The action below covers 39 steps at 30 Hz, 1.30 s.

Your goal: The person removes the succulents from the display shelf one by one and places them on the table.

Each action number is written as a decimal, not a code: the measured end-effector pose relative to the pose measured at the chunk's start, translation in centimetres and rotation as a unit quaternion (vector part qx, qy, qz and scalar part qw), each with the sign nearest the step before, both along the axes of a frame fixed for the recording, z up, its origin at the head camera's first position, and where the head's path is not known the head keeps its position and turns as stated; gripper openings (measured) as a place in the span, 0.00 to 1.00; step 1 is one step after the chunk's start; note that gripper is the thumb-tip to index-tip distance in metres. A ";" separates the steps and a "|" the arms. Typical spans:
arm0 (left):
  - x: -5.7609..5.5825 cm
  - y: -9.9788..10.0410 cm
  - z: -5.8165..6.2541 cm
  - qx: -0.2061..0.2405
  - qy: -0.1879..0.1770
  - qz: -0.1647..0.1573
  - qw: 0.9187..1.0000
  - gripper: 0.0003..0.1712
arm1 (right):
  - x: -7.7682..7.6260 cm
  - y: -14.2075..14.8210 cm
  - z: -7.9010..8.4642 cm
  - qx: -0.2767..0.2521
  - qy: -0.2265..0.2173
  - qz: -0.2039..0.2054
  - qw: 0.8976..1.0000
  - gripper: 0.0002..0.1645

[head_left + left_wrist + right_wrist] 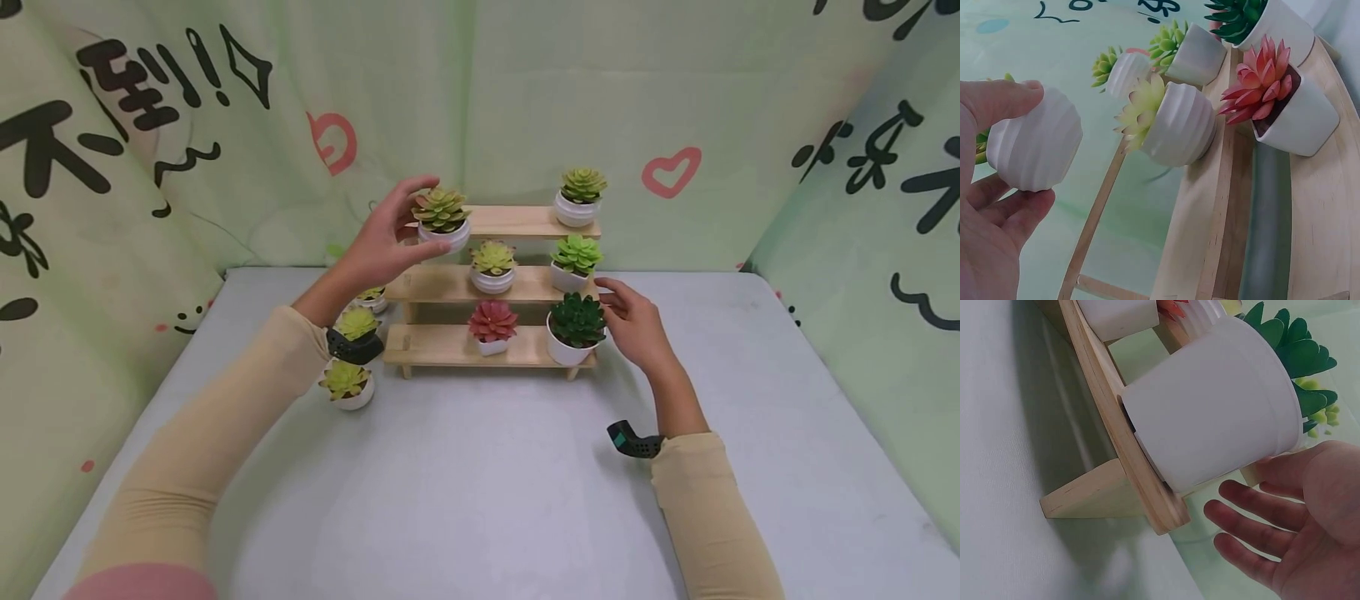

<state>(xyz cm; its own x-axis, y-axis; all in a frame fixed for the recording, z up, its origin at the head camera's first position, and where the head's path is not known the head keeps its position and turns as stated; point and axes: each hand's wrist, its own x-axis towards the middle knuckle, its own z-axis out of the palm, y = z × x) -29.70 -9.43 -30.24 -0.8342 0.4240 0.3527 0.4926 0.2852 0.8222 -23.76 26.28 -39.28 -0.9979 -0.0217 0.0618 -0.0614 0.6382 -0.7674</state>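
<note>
A left hand point(382, 246) grips a yellow-green succulent point(441, 210) in a ribbed white pot point(1038, 140) by a tiered pale-wood stand point(438, 343); the relaxed right hand point(636, 329) hovers near a white-potted dark-green succulent point(577, 321).

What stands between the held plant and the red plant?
The left wrist view shows a pale yellow plant between the held plant and the red plant.

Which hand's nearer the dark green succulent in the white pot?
Right: right hand is beside the dark green succulent, on its right; left hand is farther, up and left.
</note>
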 end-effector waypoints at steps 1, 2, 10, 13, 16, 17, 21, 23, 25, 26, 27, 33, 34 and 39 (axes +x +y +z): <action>0.1 -0.1 0.0 -0.002 0.000 0.000 1.000 0.43 | 0.0 0.0 0.0 0.002 0.001 -0.001 1.000 0.27; 0.1 -0.2 0.0 -0.003 0.000 -0.001 1.000 0.43 | 0.1 0.0 0.0 0.003 0.003 -0.001 1.000 0.27; 0.5 -0.8 -0.2 -0.003 0.004 -0.001 1.000 0.43 | 0.0 -0.1 -0.3 0.004 0.027 -0.032 0.999 0.25; 0.5 -1.1 -0.3 -0.001 0.002 -0.003 1.000 0.43 | 0.1 -0.1 -0.2 0.003 0.025 -0.041 0.999 0.25; 0.7 -1.4 -0.3 -0.001 0.000 0.000 1.000 0.43 | 0.1 -0.2 -0.2 0.000 0.024 -0.043 0.999 0.24; 0.7 -1.5 -0.3 -0.002 -0.001 0.003 1.000 0.43 | 0.1 -0.2 -0.2 -0.001 0.024 -0.042 0.999 0.24; 0.9 -2.0 -0.4 -0.003 -0.005 0.012 1.000 0.44 | 0.1 -0.3 -0.1 -0.003 0.023 -0.040 0.999 0.25; 1.0 -2.1 -0.5 0.000 -0.004 0.014 1.000 0.43 | 0.1 -0.3 -0.1 -0.003 0.023 -0.040 0.999 0.25; 1.1 -2.3 -0.5 0.000 -0.004 0.016 1.000 0.43 | 0.1 -0.4 -0.1 -0.002 0.022 -0.042 0.999 0.25; 1.1 -2.4 -0.5 -0.002 -0.003 0.017 1.000 0.43 | 0.1 -0.4 -0.1 -0.001 0.021 -0.042 0.999 0.25; 1.2 -2.4 -0.5 -0.002 -0.004 0.018 1.000 0.43 | 0.1 -0.4 -0.1 -0.001 0.021 -0.043 0.999 0.25; 1.4 -2.9 -0.6 -0.005 -0.004 0.027 1.000 0.44 | 0.1 -0.4 -0.1 -0.003 0.018 -0.042 0.999 0.25; 1.4 -2.9 -0.6 -0.006 -0.003 0.028 1.000 0.44 | 0.1 -0.4 -0.1 -0.003 0.019 -0.042 0.999 0.24; 1.5 -3.5 -0.8 -0.010 -0.002 0.033 0.999 0.44 | 0.2 -0.4 0.0 -0.004 0.018 -0.041 0.999 0.24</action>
<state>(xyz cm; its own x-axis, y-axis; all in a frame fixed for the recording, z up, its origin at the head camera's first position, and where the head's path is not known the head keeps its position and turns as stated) -28.20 -12.91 -31.06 -0.8622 0.3744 0.3411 0.4685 0.3338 0.8179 -23.60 25.88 -39.30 -0.9934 0.0606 0.0979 -0.0372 0.6358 -0.7710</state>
